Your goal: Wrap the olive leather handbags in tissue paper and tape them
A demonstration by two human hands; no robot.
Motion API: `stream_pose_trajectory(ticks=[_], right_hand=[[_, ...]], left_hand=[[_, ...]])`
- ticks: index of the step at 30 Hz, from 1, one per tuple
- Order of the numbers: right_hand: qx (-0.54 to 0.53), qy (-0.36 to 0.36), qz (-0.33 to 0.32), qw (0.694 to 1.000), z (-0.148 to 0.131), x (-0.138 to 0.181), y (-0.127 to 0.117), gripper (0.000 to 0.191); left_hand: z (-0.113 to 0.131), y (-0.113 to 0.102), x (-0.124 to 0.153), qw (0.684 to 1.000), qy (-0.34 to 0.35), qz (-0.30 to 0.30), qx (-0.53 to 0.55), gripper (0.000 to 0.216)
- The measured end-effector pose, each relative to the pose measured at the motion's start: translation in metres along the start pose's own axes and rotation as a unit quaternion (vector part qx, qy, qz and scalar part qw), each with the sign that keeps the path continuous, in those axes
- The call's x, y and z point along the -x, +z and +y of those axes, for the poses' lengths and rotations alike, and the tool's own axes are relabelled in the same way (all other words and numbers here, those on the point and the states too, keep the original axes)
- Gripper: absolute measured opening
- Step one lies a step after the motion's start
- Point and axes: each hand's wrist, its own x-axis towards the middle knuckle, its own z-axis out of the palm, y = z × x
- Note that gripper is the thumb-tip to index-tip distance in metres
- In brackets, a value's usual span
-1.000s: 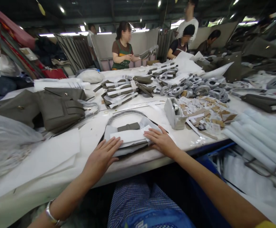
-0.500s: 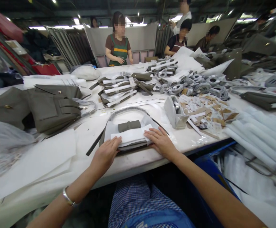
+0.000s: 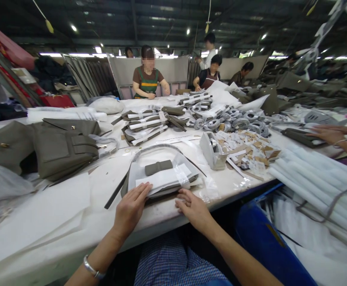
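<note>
A flat grey bag wrapped in white paper and clear plastic lies at the near edge of the white table, its curved handle arching behind it. My left hand rests flat on the bag's near left corner, fingers stretched out. My right hand sits at the bag's near right edge, fingers spread and slightly curled, touching the table and the plastic. Neither hand grips anything.
Olive-grey handbags lie at left, folded straps and coiled grey straps behind. A tape dispenser and paper tags sit right. White foam rolls fill the right. Another person's hand reaches in far right; several workers stand behind.
My right hand has slid from on top of the bag's right side down to its near edge. My left hand stays on the near left corner. The camera has tilted up.
</note>
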Motion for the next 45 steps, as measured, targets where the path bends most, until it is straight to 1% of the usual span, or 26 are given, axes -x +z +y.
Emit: stream_pose_trajectory(ticks=[2,4,6,7,9,12,14,16,18,19,20,21,22,23,25,28,30,34,37,38,39,40,42,43,44,45], right_hand=[[-0.155,0.038,0.002,0.987,-0.005,-0.002,0.011,0.04],[-0.281,0.044,0.029,0.958,-0.009,-0.006,0.022,0.033],[-0.366,0.048,0.06,0.927,-0.009,-0.013,0.032,0.028],[-0.39,0.052,0.069,0.917,-0.008,-0.017,0.036,0.028],[-0.409,0.065,0.078,0.907,-0.006,-0.028,0.042,0.029],[-0.436,0.111,0.092,0.888,-0.008,-0.043,0.044,0.033],[-0.445,0.138,0.077,0.881,-0.013,-0.05,0.041,0.035],[-0.422,0.134,0.032,0.896,-0.02,-0.051,0.04,0.035],[-0.375,0.091,-0.004,0.923,-0.026,-0.047,0.043,0.037],[-0.362,0.062,-0.011,0.93,-0.027,-0.044,0.047,0.041],[-0.363,0.041,-0.021,0.931,-0.028,-0.04,0.053,0.047],[-0.381,0.031,-0.03,0.923,-0.028,-0.035,0.06,0.052],[-0.413,0.032,-0.038,0.909,-0.027,-0.031,0.068,0.055],[-0.447,0.042,-0.048,0.892,-0.025,-0.027,0.075,0.056],[-0.495,0.068,-0.058,0.864,-0.022,-0.022,0.087,0.049],[-0.508,0.083,-0.043,0.856,-0.021,-0.02,0.092,0.045],[-0.493,0.095,-0.039,0.864,-0.025,-0.021,0.09,0.047],[-0.46,0.1,-0.064,0.88,-0.036,-0.023,0.083,0.049],[-0.443,0.091,-0.081,0.888,-0.039,-0.023,0.08,0.047],[-0.422,0.081,-0.092,0.898,-0.038,-0.022,0.078,0.048],[-0.383,0.067,-0.106,0.915,-0.036,-0.021,0.074,0.05],[-0.32,0.043,-0.122,0.938,-0.034,-0.02,0.067,0.053],[-0.133,-0.051,-0.136,0.981,-0.027,-0.019,0.046,0.051],[-0.023,-0.114,-0.125,0.985,-0.024,-0.02,0.032,0.046],[0.082,-0.178,-0.099,0.976,-0.022,-0.023,0.015,0.04],[0.176,-0.233,-0.059,0.955,-0.019,-0.028,-0.002,0.037]], left_hand=[[0.001,-0.002,0.0,1.0,-0.011,-0.002,-0.003,0.045],[0.003,-0.005,-0.001,1.0,-0.025,-0.003,-0.006,0.045],[0.006,-0.007,-0.001,0.999,-0.042,-0.005,-0.013,0.044],[0.007,-0.008,-0.001,0.999,-0.05,-0.005,-0.017,0.044],[0.008,-0.01,0.001,0.998,-0.064,0.0,-0.029,0.043],[0.008,-0.012,0.004,0.995,-0.086,0.018,-0.05,0.045],[0.007,-0.015,0.008,0.993,-0.101,0.03,-0.06,0.046],[0.006,-0.018,0.011,0.992,-0.104,0.04,-0.059,0.048],[0.005,-0.021,0.013,0.993,-0.101,0.045,-0.053,0.05],[0.005,-0.021,0.013,0.993,-0.098,0.047,-0.051,0.051],[0.006,-0.021,0.013,0.993,-0.095,0.049,-0.052,0.053],[0.006,-0.02,0.012,0.993,-0.089,0.053,-0.055,0.054],[0.007,-0.019,0.012,0.993,-0.08,0.06,-0.059,0.055],[0.008,-0.016,0.011,0.994,-0.066,0.069,-0.062,0.057],[0.009,-0.011,0.011,0.993,-0.031,0.087,-0.073,0.06],[0.012,-0.001,0.016,0.99,0.005,0.102,-0.093,0.067],[0.015,0.004,0.02,0.99,0.011,0.104,-0.098,0.067],[0.021,0.005,0.026,0.993,-0.011,0.087,-0.084,0.068],[0.018,0.004,0.026,0.993,-0.022,0.081,-0.086,0.065],[0.015,0.004,0.025,0.993,-0.022,0.084,-0.086,0.063],[0.013,0.004,0.024,0.992,-0.023,0.086,-0.084,0.063],[0.01,0.005,0.023,0.992,-0.029,0.089,-0.08,0.062],[0.005,0.006,0.022,0.991,-0.058,0.097,-0.07,0.063],[0.003,0.006,0.021,0.99,-0.078,0.102,-0.065,0.063],[0.002,0.006,0.02,0.987,-0.101,0.107,-0.061,0.063],[0.002,0.007,0.02,0.985,-0.122,0.11,-0.057,0.063]])
